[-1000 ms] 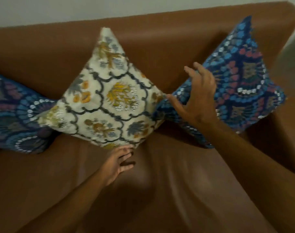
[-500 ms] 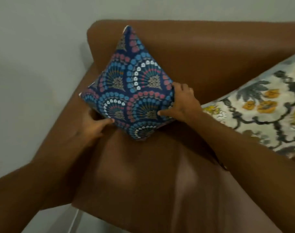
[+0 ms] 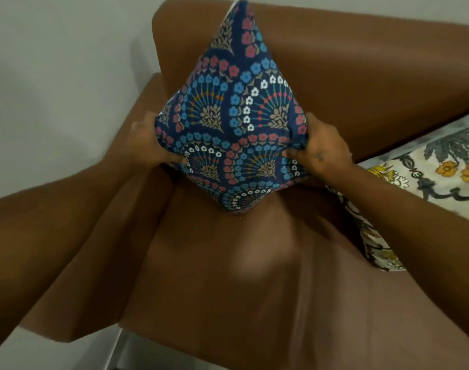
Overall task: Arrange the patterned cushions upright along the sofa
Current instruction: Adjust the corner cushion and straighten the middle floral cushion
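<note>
We hold the blue cushion (image 3: 236,121) on its point at the sofa (image 3: 361,84) corner, by the backrest and armrest. Left hand (image 3: 145,142) and right hand (image 3: 321,148) each pinch 1 side corner, closed on fabric. We judge it best to seat the lower point, lean it back, then release evenly. The cream cushion (image 3: 428,180) lies right of it.
</note>
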